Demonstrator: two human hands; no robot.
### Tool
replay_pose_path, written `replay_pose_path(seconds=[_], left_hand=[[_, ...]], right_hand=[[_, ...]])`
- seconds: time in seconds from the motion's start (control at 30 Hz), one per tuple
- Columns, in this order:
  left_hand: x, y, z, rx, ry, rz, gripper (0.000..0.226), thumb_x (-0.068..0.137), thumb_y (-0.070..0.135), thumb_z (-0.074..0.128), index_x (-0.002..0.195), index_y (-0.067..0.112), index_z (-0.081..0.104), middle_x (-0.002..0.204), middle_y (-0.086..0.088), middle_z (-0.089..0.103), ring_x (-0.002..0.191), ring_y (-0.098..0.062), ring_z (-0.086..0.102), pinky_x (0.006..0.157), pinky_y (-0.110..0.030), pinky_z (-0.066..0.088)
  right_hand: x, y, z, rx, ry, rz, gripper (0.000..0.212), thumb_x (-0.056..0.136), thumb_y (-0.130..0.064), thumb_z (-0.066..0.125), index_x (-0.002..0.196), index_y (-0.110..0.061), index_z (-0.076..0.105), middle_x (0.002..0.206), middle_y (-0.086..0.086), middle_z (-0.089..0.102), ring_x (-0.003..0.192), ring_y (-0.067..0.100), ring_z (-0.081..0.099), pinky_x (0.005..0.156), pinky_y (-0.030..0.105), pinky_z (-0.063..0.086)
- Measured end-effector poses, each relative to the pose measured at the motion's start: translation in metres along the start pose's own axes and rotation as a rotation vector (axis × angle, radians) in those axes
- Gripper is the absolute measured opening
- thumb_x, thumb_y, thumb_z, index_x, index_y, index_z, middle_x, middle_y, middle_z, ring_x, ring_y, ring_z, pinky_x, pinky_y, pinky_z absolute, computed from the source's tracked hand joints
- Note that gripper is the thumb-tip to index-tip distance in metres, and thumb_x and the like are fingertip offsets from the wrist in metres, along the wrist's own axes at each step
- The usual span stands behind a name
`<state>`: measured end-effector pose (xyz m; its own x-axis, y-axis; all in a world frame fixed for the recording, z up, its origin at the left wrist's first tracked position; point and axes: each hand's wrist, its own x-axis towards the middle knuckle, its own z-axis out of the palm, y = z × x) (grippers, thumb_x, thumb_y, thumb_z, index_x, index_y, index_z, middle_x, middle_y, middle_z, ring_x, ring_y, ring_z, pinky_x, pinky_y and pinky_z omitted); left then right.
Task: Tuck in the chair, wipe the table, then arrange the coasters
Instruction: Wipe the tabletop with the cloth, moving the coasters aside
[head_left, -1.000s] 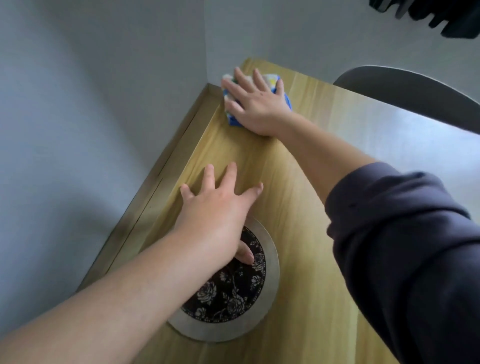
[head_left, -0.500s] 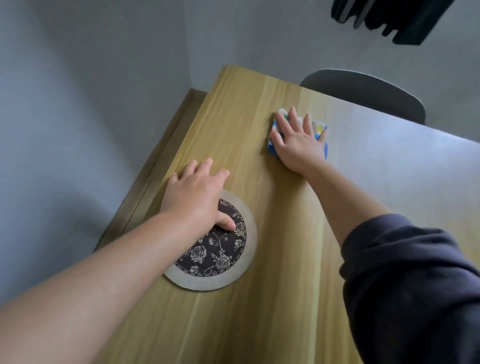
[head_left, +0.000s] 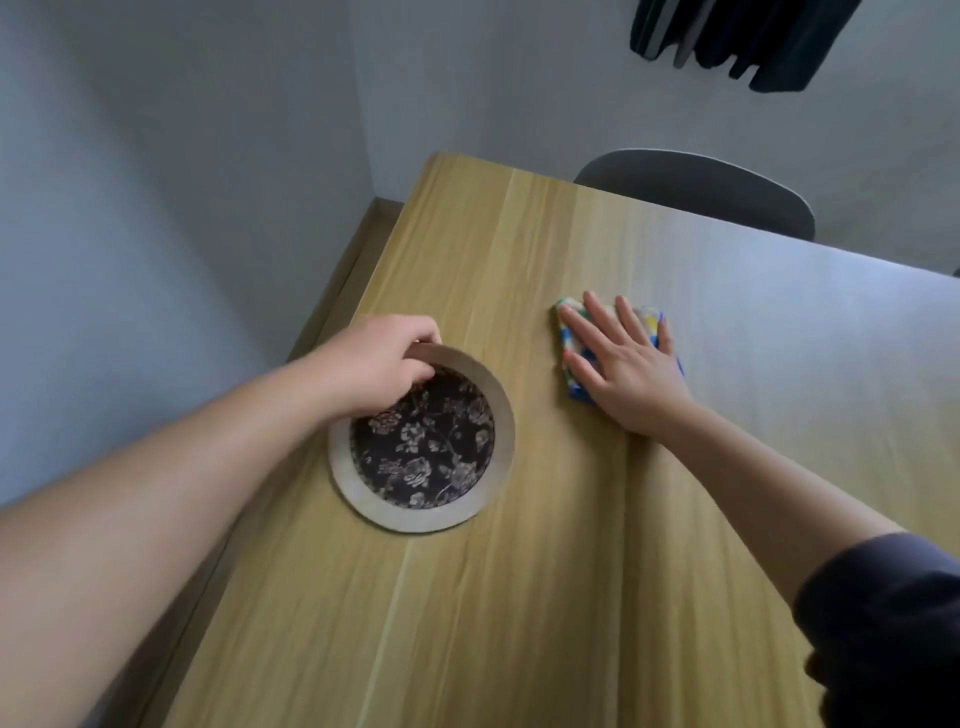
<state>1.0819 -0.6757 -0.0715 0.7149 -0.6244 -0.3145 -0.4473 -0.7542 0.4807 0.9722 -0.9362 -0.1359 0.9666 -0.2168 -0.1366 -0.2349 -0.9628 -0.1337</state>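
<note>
Coaster (head_left: 423, 447): round, pale rim around a dark floral centre; flat on the wooden table (head_left: 519, 597), toward its left edge and nearer the wearer than the far corner.
Coaster grip: left hand (head_left: 379, 361) curled over the far-left rim, fingertips hooked at the edge, thumb on the floral face; pinching the coaster, fingers narrow. Lifted or only pressed: cannot tell.
Direction from grip: bulk of the coaster lies toward the wearer and slightly right of the left hand; no long axis, being a disc, so any pull or slide works the same from this rim.
Nearer hand: left, already touching; right well apart to the right.
Cloth (head_left: 571, 358): folded, blue, yellow and white, on the table to the right of the coaster, a strip of bare wood between them.
Cloth grip: right hand (head_left: 623, 369) flat and spread on top, fingers pointing away, palm pressing down; not closed around it.
Step in hand: wiping, judged; coaster probably being shifted so the wood beneath can be reached.
Coming move: cloth would sweep leftward into the coaster's spot once cleared.
Chair (head_left: 696, 189): grey backrest just behind the far table edge; looks tucked in.
Wall: close on the left and far sides.
</note>
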Motion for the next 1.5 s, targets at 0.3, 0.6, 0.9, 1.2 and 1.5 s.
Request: replay_pose_path(seconds=[0.3, 0.6, 0.9, 1.2, 1.5], left_hand=[[0.097, 0.047, -0.013, -1.275, 0.162, -0.459, 0.036, 0.100, 0.001, 0.037, 0.136, 0.003, 0.038, 0.125, -0.015, 0.056, 0.107, -0.030, 0.061, 0.076, -0.037, 0.055], [0.039, 0.001, 0.013, 0.111, 0.229, -0.174, 0.048, 0.077, 0.038, 0.072, 0.119, 0.024, 0.055, 0.126, -0.002, 0.044, 0.120, -0.025, 0.040, 0.100, -0.041, 0.039], [-0.032, -0.055, 0.015, 0.162, 0.001, -0.124, 0.087, 0.075, 0.051, 0.072, 0.148, 0.034, 0.028, 0.159, 0.013, 0.009, 0.145, -0.015, 0.012, 0.113, -0.048, 0.025], [-0.090, -0.100, 0.025, 0.121, -0.048, 0.021, 0.095, 0.070, 0.051, 0.077, 0.148, 0.040, 0.024, 0.147, 0.030, -0.004, 0.144, -0.007, 0.009, 0.118, -0.037, 0.018], [-0.102, -0.107, 0.026, 0.138, 0.127, -0.067, 0.080, 0.057, 0.055, 0.082, 0.120, 0.026, 0.043, 0.129, 0.006, 0.042, 0.119, -0.020, 0.047, 0.097, -0.044, 0.043]], right_hand=[[0.003, 0.015, 0.008, -0.003, 0.063, 0.044, 0.056, 0.097, -0.062, 0.014, 0.151, -0.051, 0.002, 0.163, -0.016, -0.002, 0.151, 0.018, -0.007, 0.117, 0.059, -0.006], [0.009, 0.005, 0.011, 0.016, 0.079, 0.154, 0.056, 0.098, -0.058, 0.016, 0.151, -0.048, 0.006, 0.164, -0.013, -0.002, 0.151, 0.021, -0.009, 0.116, 0.061, -0.009], [0.028, -0.125, 0.025, 0.108, 0.105, 0.182, 0.059, 0.097, -0.051, 0.014, 0.154, -0.037, 0.011, 0.165, -0.002, -0.002, 0.149, 0.034, -0.010, 0.108, 0.068, -0.015], [0.059, -0.174, 0.025, 0.009, 0.053, -0.149, 0.058, 0.098, -0.052, 0.019, 0.154, -0.038, 0.013, 0.165, -0.005, 0.002, 0.150, 0.033, -0.005, 0.110, 0.070, -0.007], [-0.015, -0.192, 0.031, -0.096, -0.001, -0.605, 0.057, 0.098, -0.054, 0.021, 0.154, -0.041, 0.019, 0.164, -0.008, 0.011, 0.151, 0.029, 0.003, 0.114, 0.065, -0.002]])
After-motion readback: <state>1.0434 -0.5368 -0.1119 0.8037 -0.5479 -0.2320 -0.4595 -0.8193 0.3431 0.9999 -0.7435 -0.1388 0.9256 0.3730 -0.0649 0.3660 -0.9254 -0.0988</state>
